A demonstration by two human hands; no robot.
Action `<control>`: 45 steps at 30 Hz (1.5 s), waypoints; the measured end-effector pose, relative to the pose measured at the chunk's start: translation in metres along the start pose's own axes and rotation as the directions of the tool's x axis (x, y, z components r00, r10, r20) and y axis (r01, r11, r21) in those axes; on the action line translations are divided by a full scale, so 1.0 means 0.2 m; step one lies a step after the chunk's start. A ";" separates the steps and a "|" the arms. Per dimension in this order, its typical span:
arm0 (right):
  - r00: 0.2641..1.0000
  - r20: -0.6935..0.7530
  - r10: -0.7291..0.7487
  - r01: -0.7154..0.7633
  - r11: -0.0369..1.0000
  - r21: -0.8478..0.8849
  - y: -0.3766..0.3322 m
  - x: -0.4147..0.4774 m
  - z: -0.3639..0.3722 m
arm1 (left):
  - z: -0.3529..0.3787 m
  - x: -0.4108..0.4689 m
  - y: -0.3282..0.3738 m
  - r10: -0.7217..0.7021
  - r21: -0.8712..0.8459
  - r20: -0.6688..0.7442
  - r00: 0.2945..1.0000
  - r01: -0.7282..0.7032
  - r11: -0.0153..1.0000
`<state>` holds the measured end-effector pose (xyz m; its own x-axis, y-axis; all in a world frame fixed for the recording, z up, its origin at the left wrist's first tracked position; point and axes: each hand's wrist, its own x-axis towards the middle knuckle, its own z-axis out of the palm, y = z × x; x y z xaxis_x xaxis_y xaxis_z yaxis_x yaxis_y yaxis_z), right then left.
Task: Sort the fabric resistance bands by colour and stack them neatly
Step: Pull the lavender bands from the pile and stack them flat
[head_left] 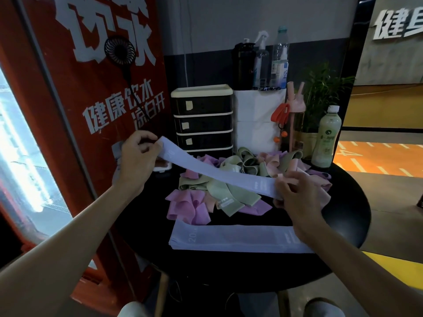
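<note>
Above the desk (pixel 348 216), left hand (pixel 137 156) and right hand (pixel 295 197) grip both ends of a blue band (pixel 217 173), stretched flat, likely for the stack (pixel 235 237).

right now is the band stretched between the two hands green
No, the band held between the left hand and the right hand is pale blue, like the flat stack.

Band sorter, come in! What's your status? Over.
Left hand, right hand pinching ends of one blue band above the mixed pile. Blue stack in front. Nothing blocking.
</note>
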<state>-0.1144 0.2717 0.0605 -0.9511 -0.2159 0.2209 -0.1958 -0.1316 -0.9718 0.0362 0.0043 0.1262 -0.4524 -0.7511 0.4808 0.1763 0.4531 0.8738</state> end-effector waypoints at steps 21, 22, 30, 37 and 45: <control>0.988 0.149 -0.030 0.090 0.907 -0.412 0.10 -0.11 -0.41 | -0.09 -0.59 -0.26 0.006 0.350 0.270 0.963 -0.104 0.931; 0.988 0.151 -0.032 0.094 0.899 -0.428 0.11 -0.11 -0.41 | -0.09 -0.59 -0.27 0.007 0.361 0.277 0.961 -0.111 0.926; 0.958 0.259 -0.125 0.264 0.740 -0.619 0.18 -0.13 -0.45 | -0.09 -0.64 -0.30 -0.027 0.463 0.370 0.929 -0.159 0.872; 0.902 0.368 -0.226 0.427 0.587 -0.688 0.14 -0.07 -0.42 | -0.08 -0.57 -0.23 0.093 0.430 0.429 0.899 -0.294 0.854; 0.808 0.578 -0.111 0.492 0.667 -0.560 0.13 0.23 -0.03 | 0.22 -0.08 -0.27 0.042 0.517 0.570 0.821 -0.398 0.758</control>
<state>-0.1645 0.2639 0.0450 -0.6089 -0.7195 0.3340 -0.7320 0.3474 -0.5860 -0.0057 0.0128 0.0690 -0.8620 -0.3236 0.3901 -0.1385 0.8907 0.4330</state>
